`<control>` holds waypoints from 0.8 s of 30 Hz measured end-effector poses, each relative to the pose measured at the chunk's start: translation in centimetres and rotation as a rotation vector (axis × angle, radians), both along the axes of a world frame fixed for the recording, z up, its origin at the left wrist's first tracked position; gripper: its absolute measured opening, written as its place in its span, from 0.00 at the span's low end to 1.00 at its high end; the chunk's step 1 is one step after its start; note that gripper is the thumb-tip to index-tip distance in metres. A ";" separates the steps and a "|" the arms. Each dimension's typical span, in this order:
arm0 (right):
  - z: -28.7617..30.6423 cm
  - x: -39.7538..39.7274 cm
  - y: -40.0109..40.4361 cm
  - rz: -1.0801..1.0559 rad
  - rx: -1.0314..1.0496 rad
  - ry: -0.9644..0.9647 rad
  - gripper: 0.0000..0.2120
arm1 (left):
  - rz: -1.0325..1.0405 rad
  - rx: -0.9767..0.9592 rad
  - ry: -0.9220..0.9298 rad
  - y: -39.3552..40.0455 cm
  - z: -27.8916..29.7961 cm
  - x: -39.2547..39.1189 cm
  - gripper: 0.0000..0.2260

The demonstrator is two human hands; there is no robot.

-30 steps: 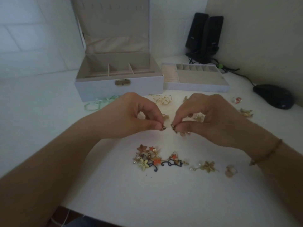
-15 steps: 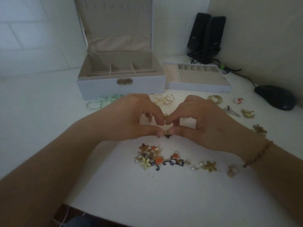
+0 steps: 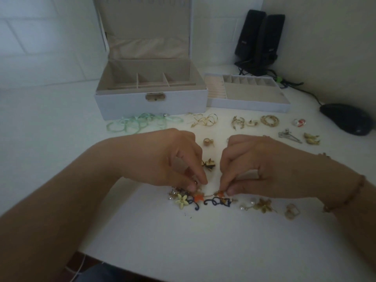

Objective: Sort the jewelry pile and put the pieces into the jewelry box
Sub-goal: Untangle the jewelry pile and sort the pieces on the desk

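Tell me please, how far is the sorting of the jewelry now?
Done: some pieces lie spread near the jewelry box, like the gold hoop. In hand: left hand and right hand pick at the pile. Left: the compartments look empty; nothing boxed yet.

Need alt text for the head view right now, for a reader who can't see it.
Both hands, left and right, pinch pieces in a tangled jewelry pile on a white table. Behind stand the open, empty jewelry box and its removed tray.
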State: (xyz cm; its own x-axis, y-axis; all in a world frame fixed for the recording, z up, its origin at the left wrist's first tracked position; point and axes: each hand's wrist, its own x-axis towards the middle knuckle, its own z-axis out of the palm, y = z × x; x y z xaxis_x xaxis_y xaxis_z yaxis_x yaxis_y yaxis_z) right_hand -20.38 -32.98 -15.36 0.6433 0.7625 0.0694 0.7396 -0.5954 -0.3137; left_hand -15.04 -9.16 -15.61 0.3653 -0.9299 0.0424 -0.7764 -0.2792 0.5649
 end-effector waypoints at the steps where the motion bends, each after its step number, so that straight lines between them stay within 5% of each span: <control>1: 0.0 0.0 0.0 0.004 0.001 -0.001 0.04 | 0.000 0.001 0.003 0.0 0.0 0.0 0.08; 8: 0.2 0.0 -0.2 0.028 0.048 0.008 0.02 | 0.023 -0.003 0.004 0.1 0.0 0.0 0.04; 16: 1.5 -0.1 -2.2 -0.016 0.343 0.082 0.06 | 0.065 -0.037 0.055 0.2 0.4 0.1 0.01; 24: 1.4 -0.3 -1.8 0.029 0.640 0.346 0.04 | 0.088 -0.187 0.136 0.7 1.4 -0.2 0.04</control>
State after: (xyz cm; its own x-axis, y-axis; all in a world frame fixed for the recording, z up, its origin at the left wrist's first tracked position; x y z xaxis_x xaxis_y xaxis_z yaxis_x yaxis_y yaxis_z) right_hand -20.63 -34.82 -13.98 0.6891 0.6580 0.3037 0.5478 -0.1986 -0.8127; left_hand -15.20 -8.43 -14.21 0.4586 -0.8749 0.1556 -0.6670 -0.2232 0.7108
